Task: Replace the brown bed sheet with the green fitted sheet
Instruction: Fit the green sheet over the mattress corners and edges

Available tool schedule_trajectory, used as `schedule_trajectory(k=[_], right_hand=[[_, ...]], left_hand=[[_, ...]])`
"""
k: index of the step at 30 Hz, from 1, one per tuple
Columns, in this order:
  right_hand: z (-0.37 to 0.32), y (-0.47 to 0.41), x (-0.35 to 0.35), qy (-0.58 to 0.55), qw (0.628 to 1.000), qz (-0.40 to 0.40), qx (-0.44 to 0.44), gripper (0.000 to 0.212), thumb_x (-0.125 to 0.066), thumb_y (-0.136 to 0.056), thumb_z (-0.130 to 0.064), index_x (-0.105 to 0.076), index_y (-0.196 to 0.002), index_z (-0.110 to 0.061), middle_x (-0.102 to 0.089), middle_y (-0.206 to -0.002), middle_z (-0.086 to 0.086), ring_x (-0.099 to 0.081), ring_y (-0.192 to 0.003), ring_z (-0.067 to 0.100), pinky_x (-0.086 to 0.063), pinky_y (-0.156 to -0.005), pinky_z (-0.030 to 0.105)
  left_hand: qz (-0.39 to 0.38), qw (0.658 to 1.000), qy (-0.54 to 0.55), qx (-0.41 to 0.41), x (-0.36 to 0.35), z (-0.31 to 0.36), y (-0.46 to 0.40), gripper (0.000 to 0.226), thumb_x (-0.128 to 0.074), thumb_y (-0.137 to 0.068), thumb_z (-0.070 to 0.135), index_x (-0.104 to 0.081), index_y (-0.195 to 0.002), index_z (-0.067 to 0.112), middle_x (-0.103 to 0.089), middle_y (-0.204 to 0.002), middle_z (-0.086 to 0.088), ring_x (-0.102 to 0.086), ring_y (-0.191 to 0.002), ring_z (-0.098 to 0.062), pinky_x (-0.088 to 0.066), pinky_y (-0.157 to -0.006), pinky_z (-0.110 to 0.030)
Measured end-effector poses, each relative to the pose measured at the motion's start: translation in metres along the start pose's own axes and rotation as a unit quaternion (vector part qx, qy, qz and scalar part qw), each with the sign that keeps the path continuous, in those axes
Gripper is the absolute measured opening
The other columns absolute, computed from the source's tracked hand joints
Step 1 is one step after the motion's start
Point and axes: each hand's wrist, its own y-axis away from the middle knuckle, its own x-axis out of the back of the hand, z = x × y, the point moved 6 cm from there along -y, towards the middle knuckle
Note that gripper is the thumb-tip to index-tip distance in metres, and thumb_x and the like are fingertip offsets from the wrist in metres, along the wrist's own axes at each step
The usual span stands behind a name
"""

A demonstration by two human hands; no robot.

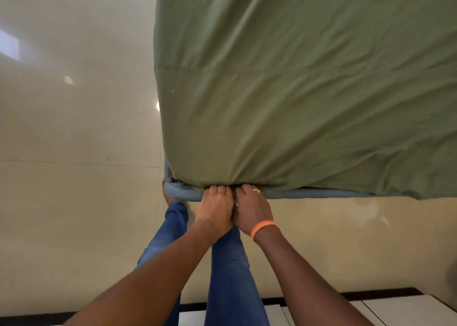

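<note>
The green fitted sheet (296, 90) covers the mattress top and hangs over its near edge. Its creases run together toward my hands. My left hand (215, 209) and my right hand (252, 209) sit side by side at the near edge, close to the bed's left corner. Both curl their fingers into the sheet's hem, just above the blue bed base (183, 193). The fingertips are hidden under the fabric. No brown sheet is in view.
A glossy cream tiled floor (74, 177) lies left of the bed and under me. My legs in blue jeans (230, 276) stand against the bed's near side. A white panel with a dark border (395, 308) runs along the bottom right.
</note>
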Motion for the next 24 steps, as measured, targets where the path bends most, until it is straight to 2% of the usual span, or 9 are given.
schedule_trajectory(k=[5, 8, 13, 15, 17, 18, 20, 22, 24], right_hand=[[0.003, -0.042, 0.0, 0.028, 0.981, -0.184, -0.046, 0.026, -0.065, -0.081, -0.021, -0.069, -0.106, -0.016, -0.07, -0.109, 0.009, -0.066, -0.1, 0.03, -0.046, -0.074, 0.032], [0.003, -0.042, -0.003, 0.037, 0.978, -0.201, -0.042, 0.027, -0.069, -0.079, -0.023, -0.069, -0.106, -0.016, -0.069, -0.108, 0.008, -0.065, -0.102, 0.029, -0.046, -0.079, 0.033], [0.01, -0.013, 0.002, -0.076, 0.992, -0.103, 0.014, 0.033, -0.061, -0.085, -0.027, -0.059, -0.114, -0.013, -0.061, -0.117, 0.011, -0.053, -0.114, 0.033, -0.036, -0.1, 0.039], [0.022, 0.016, 0.011, -0.128, 0.991, 0.027, 0.04, 0.04, -0.057, -0.087, -0.02, -0.059, -0.125, -0.006, -0.061, -0.124, 0.012, -0.053, -0.12, 0.03, -0.035, -0.112, 0.035], [0.053, 0.046, 0.017, -0.099, 0.981, 0.166, 0.02, 0.047, -0.05, -0.088, -0.021, -0.059, -0.129, -0.001, -0.061, -0.128, 0.016, -0.054, -0.124, 0.031, -0.037, -0.113, 0.038], [0.074, 0.056, 0.017, -0.084, 0.978, 0.189, -0.002, 0.05, -0.048, -0.087, -0.023, -0.058, -0.131, 0.0, -0.06, -0.131, 0.017, -0.052, -0.126, 0.032, -0.039, -0.112, 0.042], [0.113, 0.061, 0.015, -0.048, 0.982, 0.176, -0.038, 0.058, -0.052, -0.086, -0.027, -0.052, -0.137, 0.001, -0.054, -0.136, 0.02, -0.048, -0.131, 0.035, -0.041, -0.11, 0.047], [0.14, 0.053, 0.014, -0.008, 0.99, 0.136, -0.041, 0.063, -0.062, -0.084, -0.029, -0.05, -0.138, 0.002, -0.054, -0.136, 0.021, -0.049, -0.13, 0.037, -0.042, -0.109, 0.047], [0.151, 0.039, 0.016, 0.008, 0.995, 0.098, -0.029, 0.06, -0.07, -0.082, -0.031, -0.054, -0.131, -0.001, -0.059, -0.126, 0.016, -0.055, -0.119, 0.035, -0.046, -0.104, 0.044]], left_hand=[[-0.164, 0.984, 0.062, -0.007, -0.012, -0.008, -0.044, 0.046, -0.069, -0.083, 0.036, -0.059, -0.124, 0.017, -0.065, -0.123, -0.004, -0.061, -0.114, -0.025, -0.051, -0.092, -0.037], [-0.204, 0.975, 0.087, -0.019, -0.02, -0.009, -0.05, 0.051, -0.076, -0.076, 0.039, -0.063, -0.12, 0.018, -0.067, -0.119, -0.003, -0.062, -0.111, -0.024, -0.053, -0.094, -0.038], [-0.087, 0.995, 0.051, -0.029, -0.021, -0.015, -0.038, 0.045, -0.061, -0.087, 0.034, -0.054, -0.127, 0.014, -0.064, -0.123, -0.007, -0.062, -0.111, -0.027, -0.05, -0.094, -0.037], [-0.012, 0.998, 0.052, -0.041, -0.018, -0.02, -0.025, 0.044, -0.066, -0.085, 0.024, -0.054, -0.125, 0.01, -0.064, -0.119, -0.01, -0.063, -0.105, -0.03, -0.05, -0.091, -0.037], [0.109, 0.991, 0.034, -0.072, -0.013, -0.017, -0.006, 0.052, -0.079, -0.068, 0.009, -0.061, -0.117, 0.002, -0.067, -0.104, -0.014, -0.067, -0.09, -0.031, -0.056, -0.083, -0.038], [0.17, 0.983, 0.021, -0.073, -0.012, -0.014, 0.007, 0.054, -0.078, -0.065, 0.003, -0.063, -0.117, -0.002, -0.067, -0.103, -0.015, -0.066, -0.089, -0.032, -0.057, -0.084, -0.04], [0.231, 0.97, 0.006, -0.069, -0.013, -0.001, 0.03, 0.051, -0.06, -0.076, 0.002, -0.059, -0.127, -0.005, -0.063, -0.115, -0.016, -0.062, -0.103, -0.033, -0.053, -0.094, -0.043], [0.229, 0.968, 0.021, -0.102, -0.015, 0.023, 0.042, 0.049, -0.047, -0.083, 0.007, -0.055, -0.131, 0.001, -0.06, -0.122, -0.01, -0.059, -0.11, -0.03, -0.051, -0.097, -0.04], [0.184, 0.972, 0.032, -0.142, -0.018, 0.05, 0.034, 0.051, -0.059, -0.081, 0.01, -0.053, -0.132, 0.007, -0.061, -0.122, -0.006, -0.06, -0.107, -0.025, -0.053, -0.094, -0.036]])
